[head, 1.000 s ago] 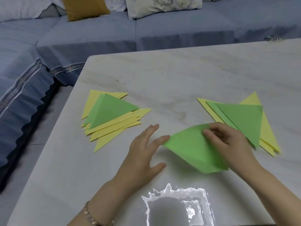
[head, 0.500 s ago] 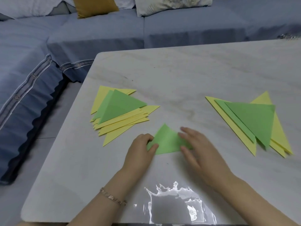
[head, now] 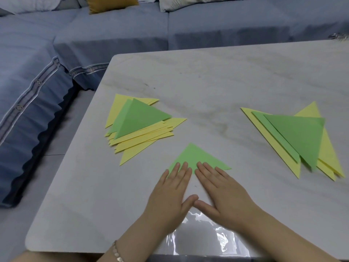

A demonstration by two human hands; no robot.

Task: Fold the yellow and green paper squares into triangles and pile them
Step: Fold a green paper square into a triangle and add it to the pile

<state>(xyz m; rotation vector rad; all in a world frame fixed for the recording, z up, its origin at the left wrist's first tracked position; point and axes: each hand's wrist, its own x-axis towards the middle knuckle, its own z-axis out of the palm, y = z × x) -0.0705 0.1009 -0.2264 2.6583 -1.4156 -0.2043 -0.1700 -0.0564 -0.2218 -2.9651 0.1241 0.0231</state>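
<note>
Flat, open grip: left hand and right hand pressed straight fingers on the green triangle, creasing it against the desk. Next, it probably needed lifting onto the left pile.

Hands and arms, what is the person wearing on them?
Both forearms are bare, no sleeves in view. The left hand has a bracelet of small pale links at its wrist. The right hand and wrist show nothing worn; no rings show.

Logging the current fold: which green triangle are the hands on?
The lone green triangle in the near middle: left hand and right hand press flat on it. The other greens top the left pile and right pile.
</note>
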